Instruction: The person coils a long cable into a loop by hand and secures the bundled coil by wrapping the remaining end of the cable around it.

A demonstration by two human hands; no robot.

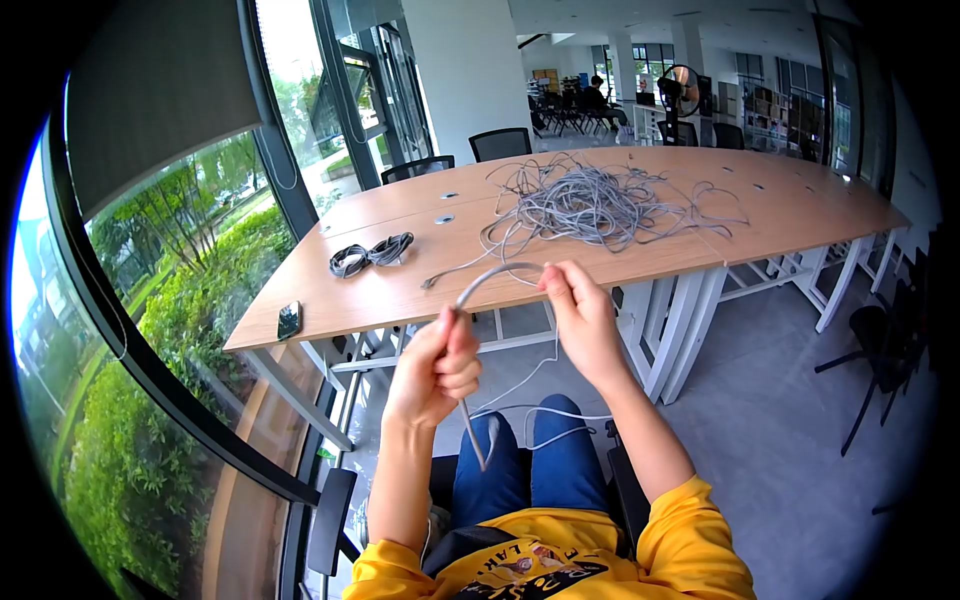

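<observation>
My left hand (436, 368) is closed in a fist around a grey cable (497, 270), and a loop of it hangs below the fist over my lap. The same cable arcs up to my right hand (574, 302), which pinches it between thumb and fingers. From there a thin length drops and curves across my knees. Beyond my hands, a large tangled heap of grey cable (590, 205) lies on the wooden table (450, 295). Left of the heap sits a tied cable bundle (371, 255).
A phone (289, 320) lies at the table's near left corner. White table legs (690, 335) stand ahead of my knees. Black chairs (500, 144) line the far side, another chair (880, 345) is at right. A seated person (597, 100) is far back.
</observation>
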